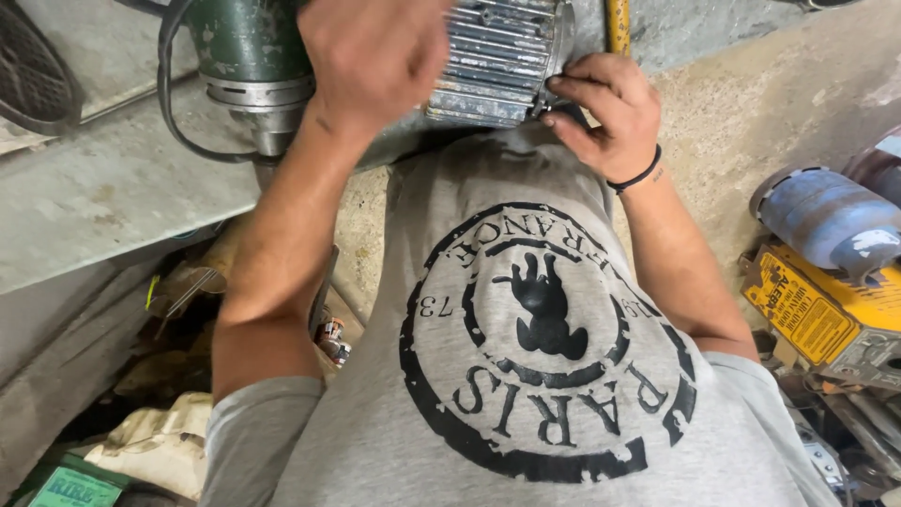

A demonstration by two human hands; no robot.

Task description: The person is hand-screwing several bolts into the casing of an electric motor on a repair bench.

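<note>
A rectangular yellow warning label with black print (809,312) sat on a yellow machine housing (868,324) at the right edge, below a blue-grey cylinder (831,218). A flat green printed package (75,488) lay in the bottom-left corner, beside crumpled cream cloth (160,441).

The left hand (371,56) covers part of the ribbed motor (497,56), whose top the frame's edge cuts off, while the right hand's (605,113) fingertips hide behind its end.
</note>
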